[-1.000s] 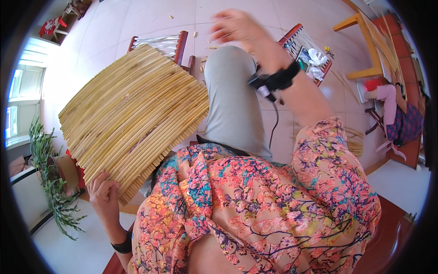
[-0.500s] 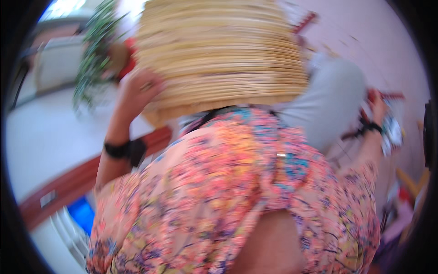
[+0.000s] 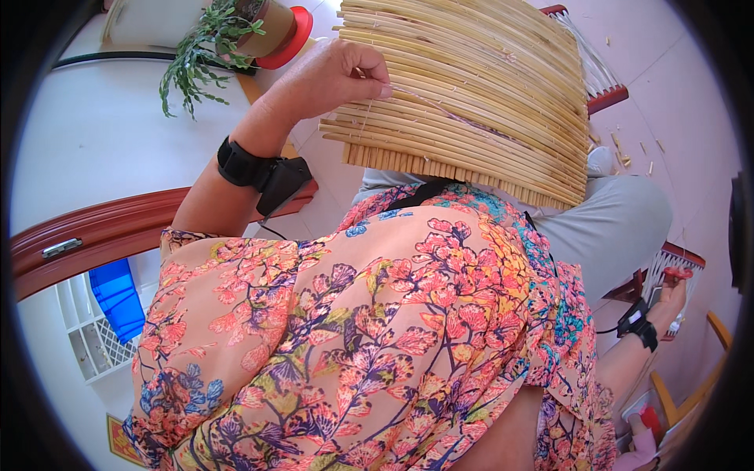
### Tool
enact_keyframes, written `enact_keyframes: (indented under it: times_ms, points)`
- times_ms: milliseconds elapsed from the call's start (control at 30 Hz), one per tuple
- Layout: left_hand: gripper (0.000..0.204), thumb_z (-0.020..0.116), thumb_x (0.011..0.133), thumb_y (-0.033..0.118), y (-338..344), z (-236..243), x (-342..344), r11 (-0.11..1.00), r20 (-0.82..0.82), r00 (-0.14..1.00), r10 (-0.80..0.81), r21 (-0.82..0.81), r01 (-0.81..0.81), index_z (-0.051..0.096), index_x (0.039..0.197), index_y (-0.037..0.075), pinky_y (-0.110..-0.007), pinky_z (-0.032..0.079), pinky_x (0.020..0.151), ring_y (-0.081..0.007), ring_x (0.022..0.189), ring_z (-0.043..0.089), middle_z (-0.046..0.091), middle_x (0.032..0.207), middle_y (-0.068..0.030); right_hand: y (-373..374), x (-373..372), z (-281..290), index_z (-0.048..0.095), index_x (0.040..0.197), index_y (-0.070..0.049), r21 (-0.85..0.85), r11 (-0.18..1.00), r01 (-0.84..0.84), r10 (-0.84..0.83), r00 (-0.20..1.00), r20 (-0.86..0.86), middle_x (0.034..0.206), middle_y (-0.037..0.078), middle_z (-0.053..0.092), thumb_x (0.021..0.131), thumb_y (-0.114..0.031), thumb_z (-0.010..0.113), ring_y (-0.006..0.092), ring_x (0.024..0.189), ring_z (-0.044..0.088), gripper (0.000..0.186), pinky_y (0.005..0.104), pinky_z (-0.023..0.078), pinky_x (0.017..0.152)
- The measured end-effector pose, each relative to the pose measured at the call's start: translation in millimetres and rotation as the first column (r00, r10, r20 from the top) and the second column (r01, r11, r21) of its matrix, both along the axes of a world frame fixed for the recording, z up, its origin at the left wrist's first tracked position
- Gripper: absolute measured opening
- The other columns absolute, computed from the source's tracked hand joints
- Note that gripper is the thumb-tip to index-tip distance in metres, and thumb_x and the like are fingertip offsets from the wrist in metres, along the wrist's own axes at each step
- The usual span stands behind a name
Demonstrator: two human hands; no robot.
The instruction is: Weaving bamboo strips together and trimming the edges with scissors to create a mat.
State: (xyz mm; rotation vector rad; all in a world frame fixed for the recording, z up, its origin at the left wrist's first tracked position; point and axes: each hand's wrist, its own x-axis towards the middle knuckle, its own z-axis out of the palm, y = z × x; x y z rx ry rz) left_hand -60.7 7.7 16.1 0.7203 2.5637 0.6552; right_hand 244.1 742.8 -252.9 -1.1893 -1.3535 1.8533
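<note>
Evidently the slatted mat (image 3: 471,71), made of pale yellow-brown stalks laid side by side, rests across the person's lap, its near right corner beside the grey trouser leg (image 3: 620,216). The thighs seem to bear it, so neither hand has to carry its weight. Over the mat's left side, the left hand (image 3: 336,72) has its grip pressed together: thumb and forefinger meet, apparently pinching a thin cord (image 3: 455,116) that runs rightward across the stalks — held this way, I judge, to draw it straight along the surface. The mat lies below and to the right of this grip, most of it spreading away from the fingertips; whether they touch the stalks I cannot tell.

Well apart from the mat, on its right and nearer the body, the right hand (image 3: 672,298) is at a webbed stool (image 3: 688,253), with a red object (image 3: 682,273) at its fingers — too small to tell whether that grip is closed on it. A red-framed seat (image 3: 607,99) shows past the mat's far right edge and may prop that side. Stalk offcuts (image 3: 617,142) lie right of the mat, and a potted plant (image 3: 212,43) stands left of it.
</note>
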Motion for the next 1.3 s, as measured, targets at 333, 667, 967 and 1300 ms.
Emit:
enact_keyframes:
  times_ms: [333,667,967,1300]
  points:
    - [0.015,0.067,0.072,0.017,-24,-13,-6,0.986,-0.068,0.990,-0.123,0.105,0.130,0.063,0.076,0.003,-0.027,0.042,0.057,-0.0139,0.057,0.053,0.058,0.062,-0.0059,-284,-103,187,0.051,0.112,-0.002,0.428,0.630,-0.648,0.607,0.755,0.250,0.098,0.002,0.054,0.076,0.001,0.060,0.0091,0.091,0.051,0.037,0.0204,0.042,0.076]
    - [0.014,0.066,0.073,0.019,-27,-34,-10,0.968,-0.112,0.987,-0.115,0.209,0.136,0.063,0.077,0.006,-0.027,0.042,0.058,-0.0133,0.059,0.053,0.057,0.062,-0.0045,-474,-198,201,0.050,0.096,-0.002,0.541,-0.270,-0.796,0.827,0.097,0.554,0.076,0.011,0.055,0.065,-0.029,0.075,0.0184,0.065,0.054,0.048,0.0294,0.044,0.058]
    - [0.015,0.061,0.077,0.015,-16,-28,-7,0.955,-0.039,0.992,-0.121,0.267,0.127,0.056,0.075,0.001,-0.024,0.038,0.057,-0.0065,0.059,0.046,0.052,0.060,0.0010,-527,-229,192,0.052,0.094,0.003,0.694,-0.495,-0.523,0.758,0.130,0.639,0.087,0.016,0.054,0.063,-0.047,0.072,0.0317,0.083,0.056,0.062,0.0368,0.046,0.070]
    - [0.005,0.058,0.073,0.009,-14,-40,-10,0.920,0.081,0.989,-0.123,0.384,0.083,0.057,0.074,0.004,-0.026,0.040,0.056,-0.0123,0.059,0.049,0.055,0.062,-0.0034,-549,-243,197,0.051,0.087,0.003,0.809,-0.496,-0.316,0.810,0.168,0.562,0.080,0.015,0.050,0.061,-0.045,0.073,0.0312,0.077,0.053,0.059,0.0377,0.044,0.067]
